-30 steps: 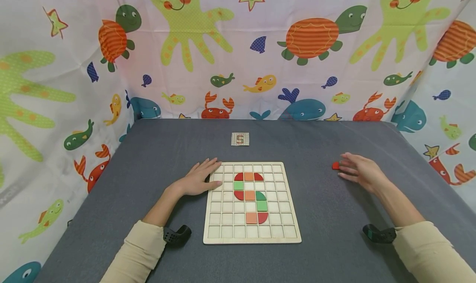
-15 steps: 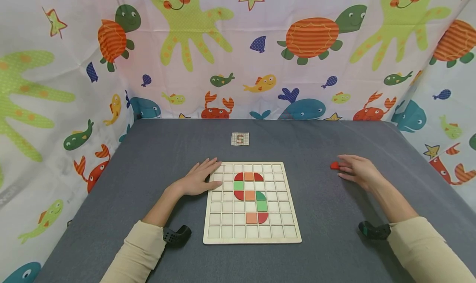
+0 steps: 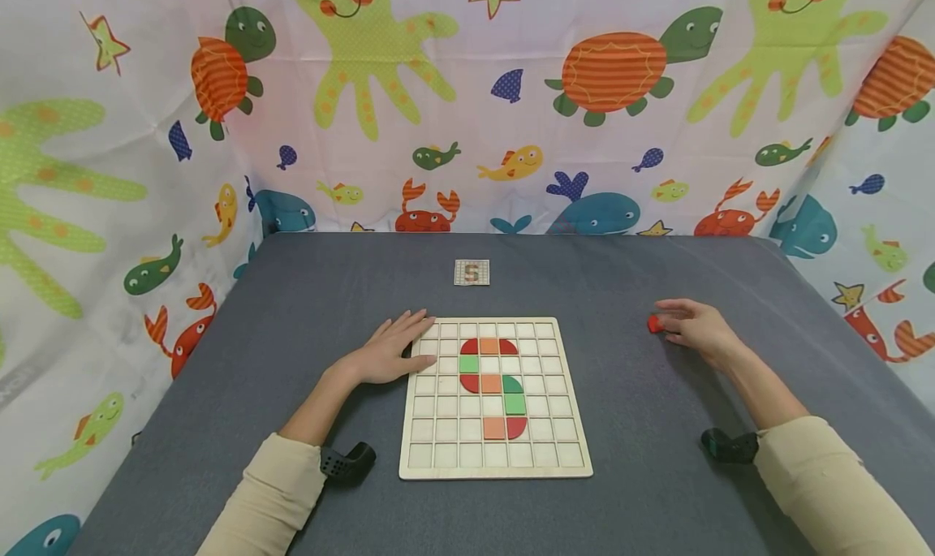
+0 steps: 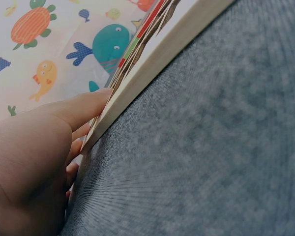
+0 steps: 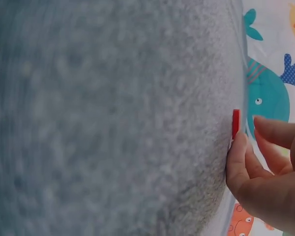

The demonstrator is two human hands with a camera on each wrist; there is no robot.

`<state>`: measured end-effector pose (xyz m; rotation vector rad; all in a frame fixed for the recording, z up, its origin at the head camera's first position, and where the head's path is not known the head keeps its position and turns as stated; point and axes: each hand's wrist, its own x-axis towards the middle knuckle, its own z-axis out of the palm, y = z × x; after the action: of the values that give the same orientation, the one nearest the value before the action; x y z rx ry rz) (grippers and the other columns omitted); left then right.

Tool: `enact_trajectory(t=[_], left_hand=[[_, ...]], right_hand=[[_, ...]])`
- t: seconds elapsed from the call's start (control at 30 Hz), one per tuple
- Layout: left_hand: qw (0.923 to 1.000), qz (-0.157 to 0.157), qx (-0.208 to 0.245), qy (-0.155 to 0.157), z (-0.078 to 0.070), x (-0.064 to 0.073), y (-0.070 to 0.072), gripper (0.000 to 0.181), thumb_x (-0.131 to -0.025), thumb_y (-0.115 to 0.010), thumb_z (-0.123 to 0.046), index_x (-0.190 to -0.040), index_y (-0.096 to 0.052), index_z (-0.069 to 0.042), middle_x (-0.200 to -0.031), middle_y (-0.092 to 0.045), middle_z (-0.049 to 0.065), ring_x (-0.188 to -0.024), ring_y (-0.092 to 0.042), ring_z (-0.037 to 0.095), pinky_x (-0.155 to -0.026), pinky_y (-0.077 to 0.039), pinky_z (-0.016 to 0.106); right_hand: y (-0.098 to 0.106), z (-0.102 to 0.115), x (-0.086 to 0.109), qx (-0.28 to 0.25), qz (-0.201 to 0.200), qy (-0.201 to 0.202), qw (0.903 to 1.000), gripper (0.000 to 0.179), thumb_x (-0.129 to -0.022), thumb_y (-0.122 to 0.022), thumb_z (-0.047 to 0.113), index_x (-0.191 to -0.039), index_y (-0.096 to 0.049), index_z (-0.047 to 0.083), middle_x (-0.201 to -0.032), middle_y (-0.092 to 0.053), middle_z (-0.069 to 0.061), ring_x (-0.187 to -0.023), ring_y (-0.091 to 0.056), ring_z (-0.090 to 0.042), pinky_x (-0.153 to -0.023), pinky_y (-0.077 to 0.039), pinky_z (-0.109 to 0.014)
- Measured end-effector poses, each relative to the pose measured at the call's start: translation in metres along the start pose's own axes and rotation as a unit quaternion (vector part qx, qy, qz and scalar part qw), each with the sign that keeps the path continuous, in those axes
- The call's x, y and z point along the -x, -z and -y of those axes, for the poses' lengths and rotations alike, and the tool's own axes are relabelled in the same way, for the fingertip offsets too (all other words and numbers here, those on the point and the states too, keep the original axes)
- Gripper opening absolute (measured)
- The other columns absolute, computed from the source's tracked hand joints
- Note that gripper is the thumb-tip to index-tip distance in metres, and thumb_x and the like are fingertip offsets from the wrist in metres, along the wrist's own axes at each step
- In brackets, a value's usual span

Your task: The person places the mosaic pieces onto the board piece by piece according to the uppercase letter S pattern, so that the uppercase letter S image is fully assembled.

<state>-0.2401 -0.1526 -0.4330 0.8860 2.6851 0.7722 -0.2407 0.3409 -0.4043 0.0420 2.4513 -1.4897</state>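
My left hand (image 3: 387, 353) rests with spread fingers on the left edge of a wooden grid board (image 3: 447, 456). Its thumb (image 4: 91, 105) lies over the rim in the left wrist view. Red, orange and green tiles, square and quarter-round, form a curving line on the board; one is an orange square (image 3: 494, 428). Off to the right, my right hand (image 3: 697, 329) is low over the table at a small red tile (image 3: 653, 324). In the right wrist view, one fingertip touches this red tile (image 5: 236, 123), while another finger stands apart from it with a gap between.
A small card (image 3: 471, 273) printed with a gridded S lies behind the board. Grey cloth (image 3: 321, 280) covers the table. A curtain (image 3: 467, 109) with sea animals hangs at the back and sides. Both wrists wear black bands, such as the right band (image 3: 730, 446).
My right hand has shifted slightly left, and its fingers have drawn in around the red tile, which has slid a little left. The left hand and the board stay in place.
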Motion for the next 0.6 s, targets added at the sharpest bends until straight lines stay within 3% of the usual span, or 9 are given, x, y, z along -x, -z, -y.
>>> enact_trajectory(t=[0.13, 0.33, 0.47, 0.6], left_hand=[[1.0000, 0.002, 0.000, 0.003, 0.0003, -0.0004, 0.0001, 0.071, -0.097, -0.055, -0.038, -0.151, -0.025, -0.003, -0.156, -0.017, 0.018, -0.143, -0.007, 0.036, -0.110, -0.002, 0.056], [1.0000, 0.003, 0.001, 0.003, -0.0017, 0.0004, 0.0010, 0.071, -0.096, -0.055, -0.038, -0.151, -0.025, -0.003, -0.156, -0.017, 0.018, -0.143, -0.007, 0.036, -0.110, -0.002, 0.057], [1.0000, 0.003, 0.000, 0.002, -0.0020, 0.0003, 0.0008, 0.071, -0.096, -0.055, -0.038, -0.150, -0.025, -0.002, -0.155, -0.017, 0.018, -0.143, -0.007, 0.037, -0.110, -0.002, 0.057], [1.0000, 0.003, 0.000, 0.005, -0.0007, 0.0001, -0.0005, 0.071, -0.096, -0.055, -0.039, -0.151, -0.025, -0.003, -0.156, -0.016, 0.017, -0.143, -0.006, 0.036, -0.111, -0.001, 0.056]], right_hand=[[-0.0010, -0.0006, -0.0005, 0.056, -0.013, 0.029, 0.9979, 0.052, -0.098, -0.056, 0.013, -0.139, -0.036, -0.011, -0.131, -0.045, -0.032, -0.088, -0.053, 0.005, -0.076, -0.050, -0.022], [-0.0043, -0.0021, -0.0045, 0.145, -0.048, 0.069, 0.9859, 0.045, -0.091, -0.065, 0.011, -0.128, -0.050, -0.010, -0.113, -0.058, -0.025, -0.088, -0.056, -0.010, -0.067, -0.050, -0.023], [-0.0054, -0.0022, -0.0052, 0.162, -0.055, 0.080, 0.9820, 0.041, -0.090, -0.066, 0.006, -0.125, -0.053, -0.010, -0.112, -0.058, -0.026, -0.092, -0.058, -0.020, -0.066, -0.050, -0.023], [-0.0054, -0.0025, -0.0054, 0.157, -0.047, 0.080, 0.9833, 0.041, -0.089, -0.066, 0.005, -0.125, -0.053, -0.009, -0.112, -0.058, -0.026, -0.093, -0.057, -0.023, -0.067, -0.050, -0.023]])
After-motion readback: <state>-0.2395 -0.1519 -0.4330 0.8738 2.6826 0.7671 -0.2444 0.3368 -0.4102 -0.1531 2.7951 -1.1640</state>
